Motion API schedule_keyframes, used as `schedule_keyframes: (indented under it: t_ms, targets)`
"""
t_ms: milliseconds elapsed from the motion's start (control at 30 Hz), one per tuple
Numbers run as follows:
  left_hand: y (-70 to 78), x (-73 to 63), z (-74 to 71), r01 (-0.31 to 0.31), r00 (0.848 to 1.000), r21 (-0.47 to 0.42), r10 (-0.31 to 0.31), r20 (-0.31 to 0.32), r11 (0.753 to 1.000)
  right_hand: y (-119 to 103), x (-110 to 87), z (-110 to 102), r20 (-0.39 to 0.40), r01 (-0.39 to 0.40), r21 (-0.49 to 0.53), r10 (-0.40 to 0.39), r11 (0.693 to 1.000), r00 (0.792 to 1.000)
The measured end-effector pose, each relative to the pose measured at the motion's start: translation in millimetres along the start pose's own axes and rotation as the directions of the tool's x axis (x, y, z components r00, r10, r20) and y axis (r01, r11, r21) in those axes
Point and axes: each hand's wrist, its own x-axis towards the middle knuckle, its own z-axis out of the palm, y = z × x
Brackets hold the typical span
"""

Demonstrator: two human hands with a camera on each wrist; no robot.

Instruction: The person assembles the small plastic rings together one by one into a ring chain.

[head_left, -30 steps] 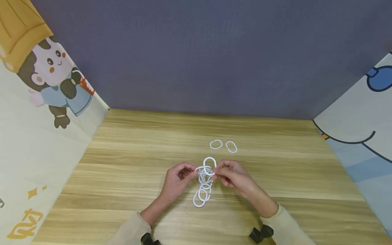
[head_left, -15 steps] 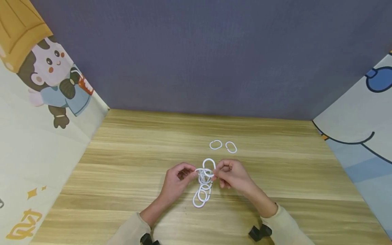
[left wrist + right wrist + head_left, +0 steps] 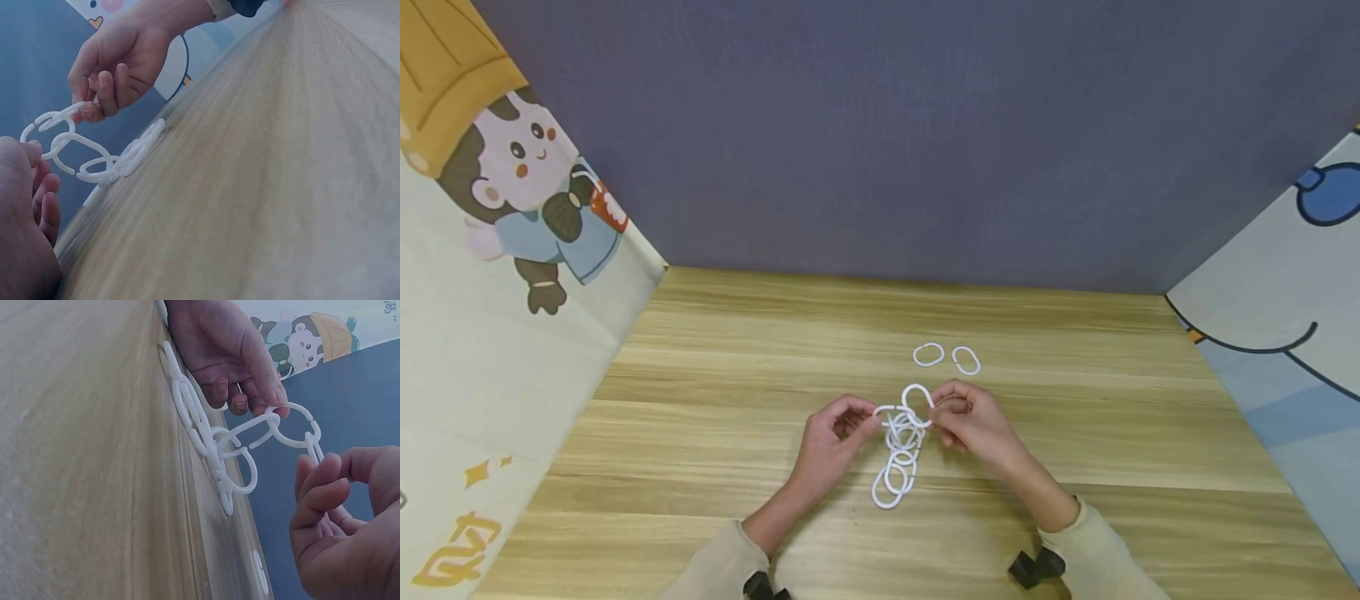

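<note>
- Left hand (image 3: 829, 442) pinches one white ring (image 3: 885, 407); right hand (image 3: 977, 423) grips a second ring (image 3: 916, 387) hooked through it!
- Chain (image 3: 901, 463) trails onto the table (image 3: 760, 342), midway between side edges.
- Two loose rings (image 3: 914, 356) nearer the back edge!

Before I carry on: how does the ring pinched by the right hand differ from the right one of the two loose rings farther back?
The held ring is pinched by the right hand, raised off the table; the loose ring lies flat on it.
The held ring crosses the ring pinched by the left hand; the loose ring touches no other.
Both are white and look oval.
</note>
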Motion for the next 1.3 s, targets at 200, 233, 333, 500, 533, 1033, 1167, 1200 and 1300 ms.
schedule_keyframes:
  t_ms: [200, 233, 333, 500, 533, 1033, 1167, 1200, 1300]
  targets:
    - [0.7, 0.6, 0.5, 0.022, 1.000, 0.001, -0.022, -0.019, 1.000, -1.7, 1.0, -0.2, -0.025, -0.014, -0.023, 0.014, 1.000, 1.000]
    - [0.7, 0.9, 0.6, 0.025, 0.999, 0.002, -0.025, -0.023, 1.000, -2.0, 1.0, -0.5, -0.026, -0.014, -0.025, 0.013, 1.000, 1.000]
    - [-0.2, 1.2, 1.0, 0.022, 0.999, 0.010, -0.022, -0.032, 1.000, -2.9, 0.9, -2.2, -0.021, -0.014, -0.031, 0.013, 0.999, 1.000]
    - [-0.2, 1.6, 1.3, 0.030, 0.999, 0.023, -0.029, -0.029, 0.999, -0.3, 1.1, -5.1, 0.023, 0.008, -0.021, -0.008, 1.000, 1.000]
    - [0.1, 1.7, 1.3, 0.033, 0.999, 0.028, -0.032, -0.027, 0.999, 0.4, 1.2, -5.4, 0.033, 0.011, -0.012, -0.011, 1.000, 0.999]
    - [-0.1, 0.4, 0.4, 0.016, 1.000, 0.024, -0.016, 0.009, 1.000, 3.1, -0.7, -1.2, 0.083, -0.049, 0.123, 0.039, 0.991, 0.996]
    - [-1.5, -0.9, -0.1, -0.041, 0.998, 0.030, 0.040, 0.039, 0.999, 4.8, -1.3, 0.9, 0.122, -0.046, 0.099, 0.034, 0.994, 0.992]
    - [-1.9, -1.1, -0.2, -0.054, 0.997, 0.038, 0.052, 0.050, 0.998, 4.9, -1.7, 1.5, 0.133, -0.046, 0.093, 0.033, 0.995, 0.991]
    - [-2.4, -1.6, -0.3, -0.078, 0.993, 0.045, 0.074, 0.090, 0.996, 5.1, -3.0, 4.0, 0.164, -0.041, 0.077, 0.028, 0.996, 0.986]
